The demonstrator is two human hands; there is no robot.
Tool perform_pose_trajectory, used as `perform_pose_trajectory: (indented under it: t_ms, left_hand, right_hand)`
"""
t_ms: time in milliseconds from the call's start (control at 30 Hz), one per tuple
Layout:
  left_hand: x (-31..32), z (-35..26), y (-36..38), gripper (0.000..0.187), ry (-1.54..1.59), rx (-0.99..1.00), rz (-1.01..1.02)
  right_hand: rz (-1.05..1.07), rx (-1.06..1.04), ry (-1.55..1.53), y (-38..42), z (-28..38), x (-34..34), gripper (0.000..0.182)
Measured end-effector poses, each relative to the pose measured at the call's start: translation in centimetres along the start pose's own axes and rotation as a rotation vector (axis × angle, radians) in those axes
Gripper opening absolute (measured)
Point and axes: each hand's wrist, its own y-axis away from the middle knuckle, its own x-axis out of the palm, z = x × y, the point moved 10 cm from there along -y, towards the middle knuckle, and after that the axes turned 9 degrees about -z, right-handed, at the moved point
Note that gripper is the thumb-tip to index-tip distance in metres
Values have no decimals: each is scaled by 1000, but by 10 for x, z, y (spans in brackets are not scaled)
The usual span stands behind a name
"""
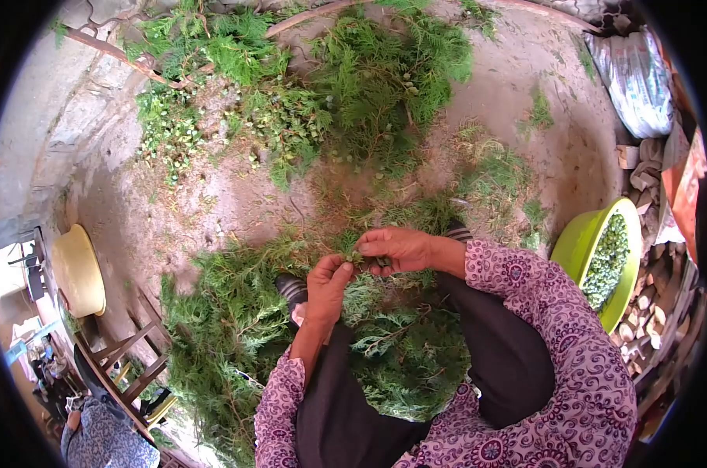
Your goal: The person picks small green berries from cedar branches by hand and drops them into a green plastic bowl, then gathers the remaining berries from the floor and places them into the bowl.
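In the middle of the head view my two hands meet over a heap of cut evergreen branches. Thumb and fingers of my left hand (328, 288) pinch a small green sprig (353, 256). My right hand (400, 248) has its fingers curled in at the same sprig, with small green cones partly visible under them. Below my hands, feathery evergreen branches (408, 351) lie between my knees, and more branches (221, 312) spread to the left.
A lime-green tub (566, 261) of small green cones stands at right, beside chopped firewood (650, 308) and a white sack (634, 82). More branches (392, 70) and scattered cones (170, 132) lie ahead. At left are a yellow basin (80, 269), a wooden frame (127, 343) and another person's patterned sleeve (108, 437).
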Motion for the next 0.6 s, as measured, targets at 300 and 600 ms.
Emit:
perform_pose_trajectory:
  t_ms: [300, 600]
  left_hand:
    - [12, -1, 7, 10, -183, 14, 114]
    - [30, 0, 16, 6, -136, -93, 280]
  right_hand:
    - [-23, 102, 67, -2, -12, -7, 14]
    - [59, 137, 18, 3, -17, -2, 10]
